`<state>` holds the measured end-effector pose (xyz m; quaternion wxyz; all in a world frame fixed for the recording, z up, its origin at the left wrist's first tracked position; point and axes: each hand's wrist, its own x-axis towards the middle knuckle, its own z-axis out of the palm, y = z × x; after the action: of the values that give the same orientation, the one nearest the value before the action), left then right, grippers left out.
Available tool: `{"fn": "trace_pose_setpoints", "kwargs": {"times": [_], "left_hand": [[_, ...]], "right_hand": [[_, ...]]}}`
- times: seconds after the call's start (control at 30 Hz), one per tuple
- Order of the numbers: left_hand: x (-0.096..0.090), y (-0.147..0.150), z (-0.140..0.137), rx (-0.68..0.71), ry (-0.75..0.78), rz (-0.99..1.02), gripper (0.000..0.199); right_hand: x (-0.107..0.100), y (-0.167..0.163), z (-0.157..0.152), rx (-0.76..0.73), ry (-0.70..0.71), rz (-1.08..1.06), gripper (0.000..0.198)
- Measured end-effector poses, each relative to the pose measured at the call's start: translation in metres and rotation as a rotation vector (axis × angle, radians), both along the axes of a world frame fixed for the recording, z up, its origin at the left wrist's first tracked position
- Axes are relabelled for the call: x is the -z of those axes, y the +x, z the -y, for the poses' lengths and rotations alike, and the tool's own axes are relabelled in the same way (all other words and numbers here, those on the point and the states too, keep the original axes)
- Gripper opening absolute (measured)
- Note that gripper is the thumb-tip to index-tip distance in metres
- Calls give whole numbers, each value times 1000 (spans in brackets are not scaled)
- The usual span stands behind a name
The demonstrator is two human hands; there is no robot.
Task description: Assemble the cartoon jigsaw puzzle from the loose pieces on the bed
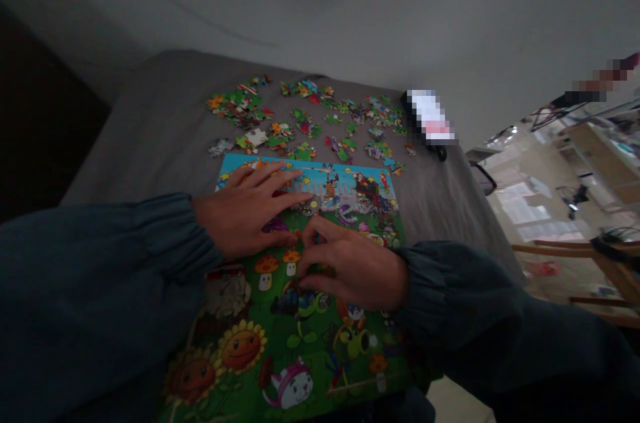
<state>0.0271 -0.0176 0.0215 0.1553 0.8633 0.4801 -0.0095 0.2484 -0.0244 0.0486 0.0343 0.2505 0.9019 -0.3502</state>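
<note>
A colourful cartoon puzzle board (300, 336) reaches from near my body onto the grey cloth, with sunflowers, mushrooms and a blue top strip printed on it. My left hand (250, 210) lies over its upper left part, fingers spread and palm down. Just right of it, my right hand (345, 260) rests near the board's middle with curled fingers, thumb and fingertips close to the surface. Whatever those fingertips hold, if anything, is hidden. Beyond the board's far edge lie many loose jigsaw pieces (280, 133), scattered in small clusters.
A phone (430, 118) with a lit, blurred screen lies at the far right of the grey cloth surface (165, 116). A pale wall (320, 16) rises behind. To the right, past the edge, are wooden chair-like bars (555, 248) and a cluttered room.
</note>
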Motion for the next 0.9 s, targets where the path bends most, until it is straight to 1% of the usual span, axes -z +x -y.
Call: {"fn": "trace_pose_setpoints", "kwargs": {"times": [0.1,0.17,0.2,0.27,0.33,0.37,0.47,0.57,0.67,0.77,0.83,0.9], "left_hand": [[2,-5,0,42,36,34,63],[1,-10,-1,38,42,46,63],[0,-13,-2,19,44,43,64],[-3,-19,-6,-31,44,22,71],[-5,-24,-9,-87,40,-11,77],[-4,-26,-10,-105,32,-27,80],[0,-28,-12,-123,20,-53,89],[7,-29,-12,-132,11,-57,99],[10,-27,-12,-144,4,-49,104],[8,-24,-10,-133,15,-28,103],[6,-23,-10,-118,2,-33,103],[4,-24,-10,-103,-23,-50,104]], "right_hand": [[0,3,0,7,-25,6,11],[-3,8,-3,-6,-20,-11,15],[-6,11,-4,-11,-4,-17,18],[-11,16,-5,-21,47,3,30],[-13,18,-3,-50,105,67,43],[-13,18,-2,-74,134,102,46],[-8,14,4,-160,188,159,43],[-4,11,4,-197,171,156,44],[-3,14,-5,-140,115,106,48],[-1,21,-19,-7,86,-51,35],[3,25,-28,75,99,-186,24],[7,29,-35,132,115,-289,19]]}}
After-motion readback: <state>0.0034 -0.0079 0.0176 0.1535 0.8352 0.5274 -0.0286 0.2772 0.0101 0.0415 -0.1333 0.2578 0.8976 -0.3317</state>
